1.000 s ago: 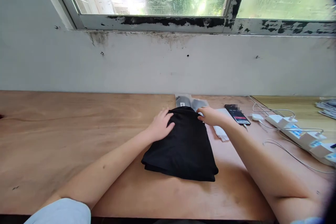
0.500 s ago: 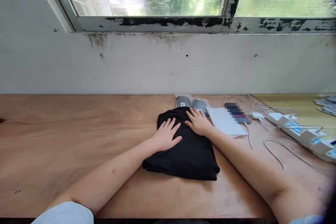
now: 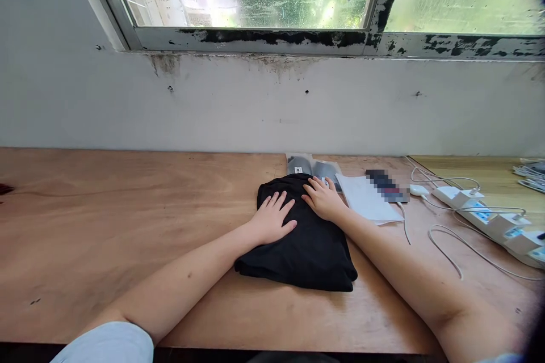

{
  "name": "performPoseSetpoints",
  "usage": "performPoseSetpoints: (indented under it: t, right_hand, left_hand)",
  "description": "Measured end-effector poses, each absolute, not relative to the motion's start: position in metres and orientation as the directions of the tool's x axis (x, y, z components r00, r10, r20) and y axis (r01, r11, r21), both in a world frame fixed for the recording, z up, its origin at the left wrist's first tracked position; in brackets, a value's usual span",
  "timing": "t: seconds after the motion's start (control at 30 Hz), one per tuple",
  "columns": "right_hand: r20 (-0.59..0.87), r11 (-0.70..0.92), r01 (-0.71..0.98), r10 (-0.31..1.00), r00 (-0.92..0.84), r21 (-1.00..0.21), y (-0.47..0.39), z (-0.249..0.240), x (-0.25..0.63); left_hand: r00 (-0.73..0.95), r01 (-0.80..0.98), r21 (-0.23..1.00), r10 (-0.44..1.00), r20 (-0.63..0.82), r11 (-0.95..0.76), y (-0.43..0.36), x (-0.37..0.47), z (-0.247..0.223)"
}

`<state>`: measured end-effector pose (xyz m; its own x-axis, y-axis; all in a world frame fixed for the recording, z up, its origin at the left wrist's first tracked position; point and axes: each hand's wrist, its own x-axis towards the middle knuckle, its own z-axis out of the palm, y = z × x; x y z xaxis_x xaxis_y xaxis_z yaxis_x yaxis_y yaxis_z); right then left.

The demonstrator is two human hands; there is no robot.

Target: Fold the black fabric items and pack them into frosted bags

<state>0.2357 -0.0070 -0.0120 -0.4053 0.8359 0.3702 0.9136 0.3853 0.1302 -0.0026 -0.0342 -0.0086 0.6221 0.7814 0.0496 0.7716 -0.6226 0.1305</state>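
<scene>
A folded black cloth garment [image 3: 302,264] lies on the wooden table in front of me, its exact kind not clear. My left hand [image 3: 272,221] rests flat on its left side, fingers spread. On the upper right part of the garment lies my right hand [image 3: 324,198], palm down with the fingers apart. Neither hand grips the fabric. Just behind the garment are two clear packets with dark contents, the left packet [image 3: 299,163] partly covered by the cloth's far edge.
White paper [image 3: 368,198] lies right of my right hand, with a blurred-out phone-like object [image 3: 385,184] on its edge. A white power strip [image 3: 489,221] with plugs and loose cables runs along the right. The wooden table [image 3: 106,227] meets a wall below a window.
Both hands stay in the same place on the black garment. The whole view has shifted and tilted slightly; nothing was picked up or let go.
</scene>
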Motion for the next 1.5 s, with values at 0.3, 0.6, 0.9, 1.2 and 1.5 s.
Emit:
performPoseSetpoints:
  t: [0.3,0.6,0.9,1.2,1.5]
  right_hand:
    - [0.452,0.399,0.903,0.784,-0.426,0.159,-0.003,-0.011,0.237]
    - [0.426,0.427,0.894,0.79,-0.441,0.134,0.003,-0.016,0.24]
    - [0.428,0.347,0.935,0.835,-0.346,0.079,0.007,0.015,0.222]
    - [0.1,0.148,0.989,0.984,-0.146,-0.01,0.055,0.023,0.162]
    - [0.005,0.092,0.995,0.996,-0.091,-0.047,0.077,0.03,0.142]
  left_hand:
    - [0.794,0.6,0.101,0.606,0.047,-0.794,-0.069,0.003,0.0]
    - [0.717,0.668,0.176,0.689,0.108,-0.723,-0.06,0.008,0.008]
    - [0.564,0.809,0.139,0.821,0.086,-0.571,-0.039,0.008,-0.01]
    - [0.569,0.799,0.168,0.816,0.098,-0.578,-0.04,0.007,-0.01]
    - [0.572,0.796,0.165,0.813,0.106,-0.582,-0.04,0.006,-0.01]
